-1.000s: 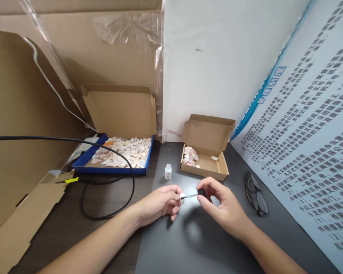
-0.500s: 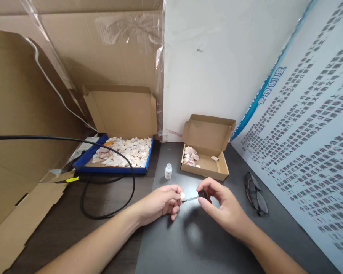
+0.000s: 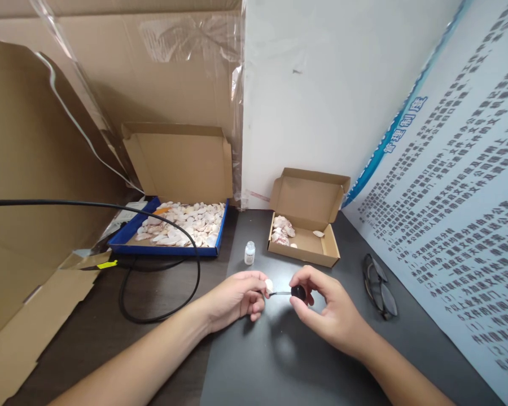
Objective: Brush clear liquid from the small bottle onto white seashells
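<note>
My left hand point(image 3: 237, 298) pinches a small white shell point(image 3: 269, 285) between thumb and fingertips, just above the dark table point(image 3: 279, 366). My right hand point(image 3: 328, 310) grips the round black cap of a thin brush applicator point(image 3: 297, 292), and the brush tip touches the shell. A small clear bottle point(image 3: 249, 253) with no cap stands on the table just behind my hands.
A small open cardboard box point(image 3: 305, 248) with a few shells sits behind my right hand. A blue tray point(image 3: 169, 248) full of pale shells lies back left, with a black cable point(image 3: 161, 316) looping in front of it. Glasses point(image 3: 379, 290) lie at the right beside a printed poster point(image 3: 461, 225).
Both hands stay close together; the brush has shifted slightly against the shell and my right hand's grip on the cap has turned a little. Nothing else moved.
</note>
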A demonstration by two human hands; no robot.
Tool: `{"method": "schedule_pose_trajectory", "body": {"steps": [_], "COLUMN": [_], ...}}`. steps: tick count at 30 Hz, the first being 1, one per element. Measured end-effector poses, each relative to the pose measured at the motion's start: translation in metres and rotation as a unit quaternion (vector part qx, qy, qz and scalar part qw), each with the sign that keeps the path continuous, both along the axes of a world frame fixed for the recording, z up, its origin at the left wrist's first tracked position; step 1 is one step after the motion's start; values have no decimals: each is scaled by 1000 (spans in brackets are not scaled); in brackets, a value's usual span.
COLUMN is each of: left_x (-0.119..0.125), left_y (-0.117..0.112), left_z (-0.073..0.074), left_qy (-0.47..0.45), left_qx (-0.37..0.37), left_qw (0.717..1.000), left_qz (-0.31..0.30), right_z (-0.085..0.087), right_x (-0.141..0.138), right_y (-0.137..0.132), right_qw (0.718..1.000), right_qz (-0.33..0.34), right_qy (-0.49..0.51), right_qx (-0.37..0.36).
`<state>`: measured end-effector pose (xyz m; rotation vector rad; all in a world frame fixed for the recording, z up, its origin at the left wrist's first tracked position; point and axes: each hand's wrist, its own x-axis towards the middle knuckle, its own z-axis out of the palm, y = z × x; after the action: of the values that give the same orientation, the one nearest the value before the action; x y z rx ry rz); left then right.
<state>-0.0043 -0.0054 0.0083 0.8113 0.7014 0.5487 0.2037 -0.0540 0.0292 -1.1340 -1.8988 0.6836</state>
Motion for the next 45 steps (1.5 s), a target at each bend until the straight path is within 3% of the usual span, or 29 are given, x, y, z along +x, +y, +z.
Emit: {"method": "schedule_pose_trajectory", "body": {"steps": [23, 41, 45], "left_x": [0, 0, 0], "left_y": [-1, -1, -1], "left_z": [2, 3, 3], "left_qy": [9, 16, 23], "left_qx": [-9, -3, -1], "left_qw": [1000, 1000, 1000], "left_qz": [9, -1, -6], "right_z": [0, 2, 2], "right_x": [2, 2, 2], "right_y": [-1, -1, 1], "right_qw": [999, 999, 999], "right_qz": [-23, -43, -23], "right_qy": [-17, 1, 20], "right_qx": [16, -9, -23]}}
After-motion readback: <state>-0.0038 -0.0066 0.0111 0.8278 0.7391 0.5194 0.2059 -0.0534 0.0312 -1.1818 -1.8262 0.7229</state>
